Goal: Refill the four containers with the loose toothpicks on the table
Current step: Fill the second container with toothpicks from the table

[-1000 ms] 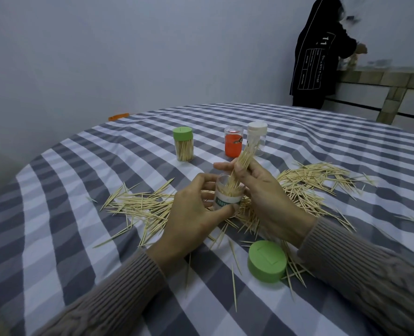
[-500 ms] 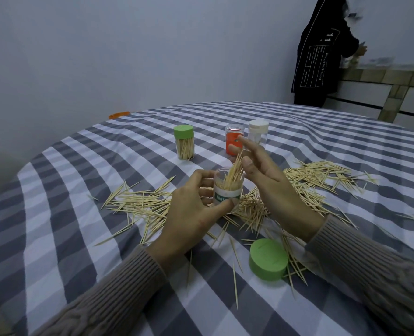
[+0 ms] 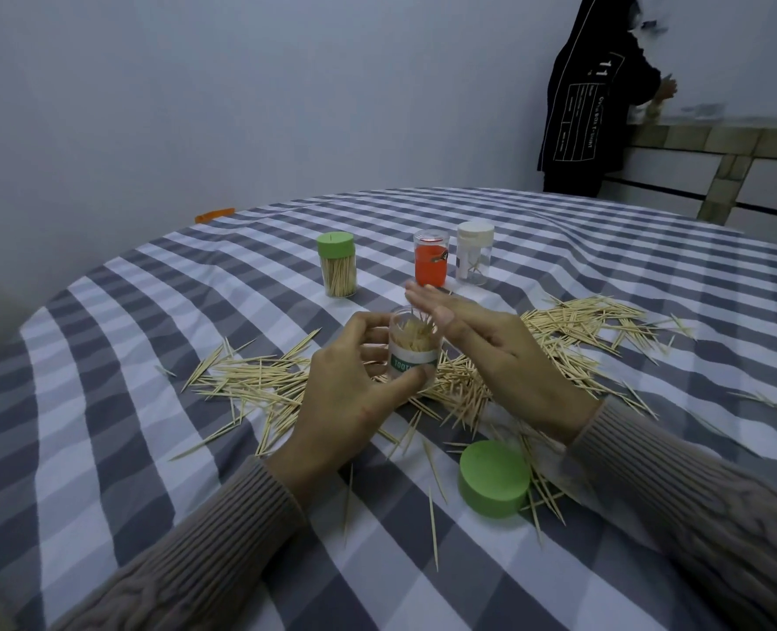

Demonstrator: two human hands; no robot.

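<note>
Toothpicks (image 3: 416,332) stand bunched in an open clear container (image 3: 415,352), lidless, with a white and green label band; the left hand (image 3: 355,393) grips this container, thumb across the label and fingers curled round its far side, holding it upright above the table (image 3: 104,403); the right hand (image 3: 482,343) hovers flat just over the container's mouth, fingers straight and together, holding nothing, its palm touching or nearly touching the toothpick tips (which, cannot be told); loose toothpicks (image 3: 573,325) lie scattered on the grey and white checked cloth, beneath and on both sides of the hands, thickest to the right; a green lid (image 3: 493,478) rests flat on the cloth near the right wrist, over a few strays; farther back stand three more containers: one with a green cap (image 3: 336,264), full of toothpicks, well to the left; an orange one (image 3: 431,264) and a white-capped one (image 3: 474,252) just beside each other; behind the table, a person in a black jacket (image 3: 582,97) stands at a counter.
</note>
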